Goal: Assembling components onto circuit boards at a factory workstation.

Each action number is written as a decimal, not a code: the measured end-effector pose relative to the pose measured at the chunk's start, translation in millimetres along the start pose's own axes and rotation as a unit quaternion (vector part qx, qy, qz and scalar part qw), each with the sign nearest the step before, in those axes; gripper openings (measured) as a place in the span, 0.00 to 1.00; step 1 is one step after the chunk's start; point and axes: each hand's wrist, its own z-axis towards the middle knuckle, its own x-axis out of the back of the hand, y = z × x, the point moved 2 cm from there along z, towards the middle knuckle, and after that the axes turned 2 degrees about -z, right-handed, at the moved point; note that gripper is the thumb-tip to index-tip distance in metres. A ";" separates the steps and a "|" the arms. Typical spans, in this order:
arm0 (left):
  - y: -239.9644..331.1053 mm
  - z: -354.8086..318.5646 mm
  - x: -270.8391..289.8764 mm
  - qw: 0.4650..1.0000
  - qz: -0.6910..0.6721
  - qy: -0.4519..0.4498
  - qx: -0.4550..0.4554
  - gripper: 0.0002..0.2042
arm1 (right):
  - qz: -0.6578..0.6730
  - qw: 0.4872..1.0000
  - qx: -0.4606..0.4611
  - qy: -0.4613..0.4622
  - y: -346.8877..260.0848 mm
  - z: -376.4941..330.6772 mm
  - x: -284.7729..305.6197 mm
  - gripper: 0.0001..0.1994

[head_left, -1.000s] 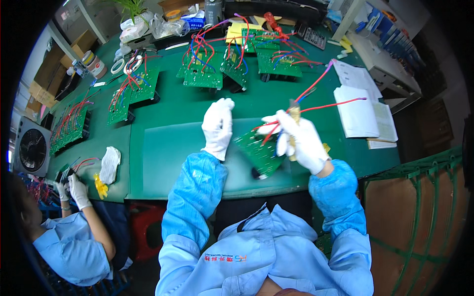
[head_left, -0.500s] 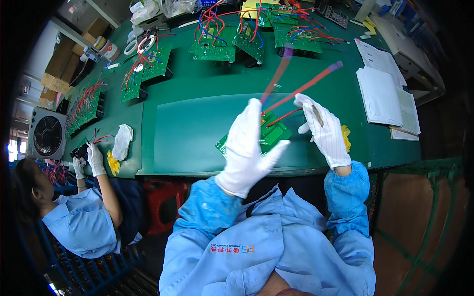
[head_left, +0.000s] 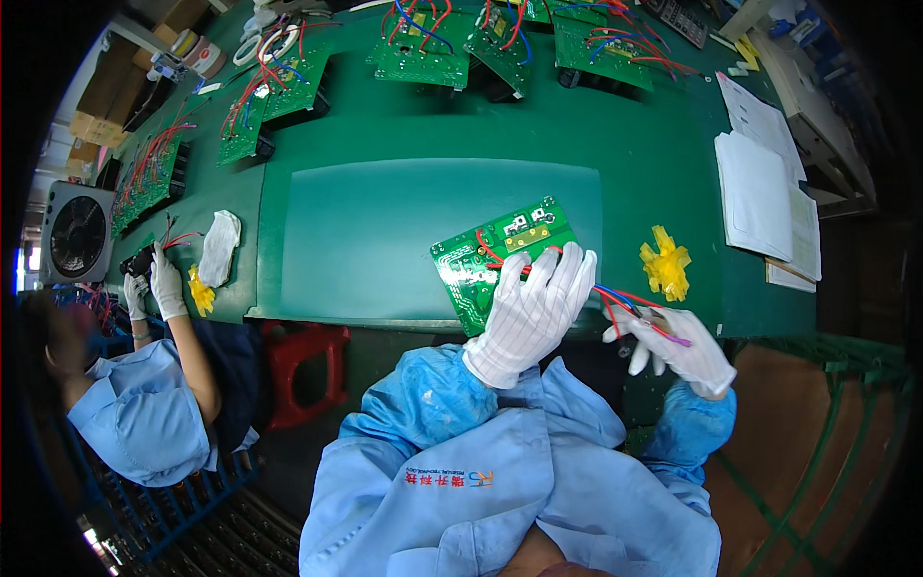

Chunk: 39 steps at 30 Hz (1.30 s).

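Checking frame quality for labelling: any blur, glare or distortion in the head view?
Head view: strong fisheye, table edge bows, corners black; left hand, right hand and circuit board sharp; mild sheen on green mat; bright window blown out at left rim.

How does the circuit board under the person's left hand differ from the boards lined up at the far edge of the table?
The held circuit board lies near the table's front edge under the left hand; the far boards rest untouched. Its wires run to the right hand; theirs loop freely. All are green, with red and blue wires.

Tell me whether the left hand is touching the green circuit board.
Touching: the head view shows the left hand lying on the green circuit board.
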 end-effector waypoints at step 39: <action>-6.1 -57.5 -0.9 0.992 -0.009 0.073 -0.101 0.16 | -0.577 0.771 0.260 0.068 -14.4 73.3 -29.8 0.26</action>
